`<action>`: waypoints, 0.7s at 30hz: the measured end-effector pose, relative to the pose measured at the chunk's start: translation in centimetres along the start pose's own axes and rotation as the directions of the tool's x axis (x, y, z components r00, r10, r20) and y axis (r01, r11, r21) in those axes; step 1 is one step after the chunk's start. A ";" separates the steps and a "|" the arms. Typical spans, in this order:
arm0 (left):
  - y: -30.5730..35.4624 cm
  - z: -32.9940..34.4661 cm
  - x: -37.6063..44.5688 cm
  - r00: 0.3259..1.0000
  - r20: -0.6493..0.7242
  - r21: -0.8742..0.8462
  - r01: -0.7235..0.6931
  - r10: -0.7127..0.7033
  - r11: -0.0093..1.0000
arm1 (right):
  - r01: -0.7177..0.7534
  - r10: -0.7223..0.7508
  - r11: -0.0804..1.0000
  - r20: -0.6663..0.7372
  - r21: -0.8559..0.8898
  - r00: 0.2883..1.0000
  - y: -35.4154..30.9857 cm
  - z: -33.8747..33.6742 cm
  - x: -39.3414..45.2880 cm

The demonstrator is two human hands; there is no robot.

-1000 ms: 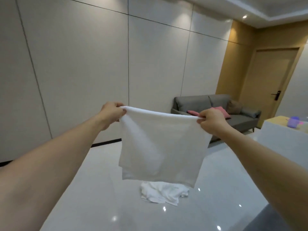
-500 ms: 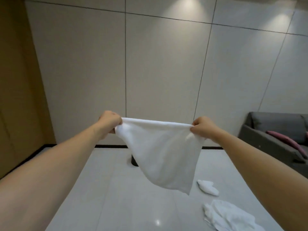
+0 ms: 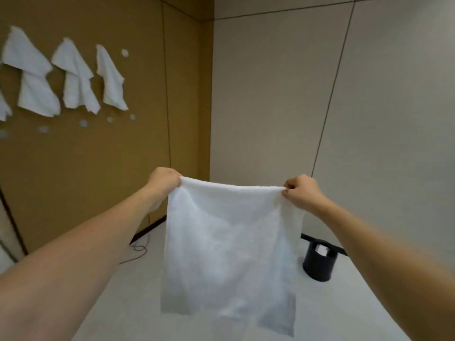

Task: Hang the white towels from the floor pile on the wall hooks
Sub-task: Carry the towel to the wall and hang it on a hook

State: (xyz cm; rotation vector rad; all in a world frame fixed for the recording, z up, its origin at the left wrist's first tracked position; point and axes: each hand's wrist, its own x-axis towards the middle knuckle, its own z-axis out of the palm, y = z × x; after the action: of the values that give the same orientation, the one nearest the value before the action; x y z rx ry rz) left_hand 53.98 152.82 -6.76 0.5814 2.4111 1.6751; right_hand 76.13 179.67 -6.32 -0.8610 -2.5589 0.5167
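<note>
A: Where is the white towel?
B: Held up in the air in front of the person. The left hand has its fingers clamped on one top corner, the right hand pinches the other, and the top edge runs taut between them. The lower edge hangs free above the floor.

A: Any room around it?
B: Open floor below and to both sides. A black bin stands near the grey wall, to the right of the towel and apart from it.

A: What is hard to make out?
B: The hooks. Three hung towels cover theirs on the brown wall; a fourth is cut off at the left edge. Small round discs nearby are blurred. A thin cable lies along the skirting.
</note>
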 end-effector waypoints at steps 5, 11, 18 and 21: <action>0.1 -4.3 9.6 0.963 -0.269 -0.017 -0.005 0.000 1.000 | 0.120 -0.124 0.982 0.023 0.147 0.992 -6.3 6.3 13.4; 2.6 -8.3 21.5 0.873 -0.482 -0.100 0.033 -0.077 0.994 | 0.212 -0.226 0.882 -0.017 0.421 0.974 -14.5 10.1 27.4; 2.9 -12.3 31.8 0.801 -0.591 -0.089 0.056 -0.097 0.995 | 0.279 -0.333 0.804 0.008 0.526 0.943 -20.5 13.8 39.7; 2.3 -13.3 36.6 0.818 -0.575 -0.010 0.005 -0.010 1.000 | 0.316 -0.375 0.788 0.004 0.529 0.927 -22.1 15.7 44.3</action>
State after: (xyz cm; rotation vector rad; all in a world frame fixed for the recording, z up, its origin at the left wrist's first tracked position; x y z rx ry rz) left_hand 16.60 156.40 3.77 0.0457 2.7782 2.0964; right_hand 25.37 187.93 1.07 -0.1636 -2.3916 1.0915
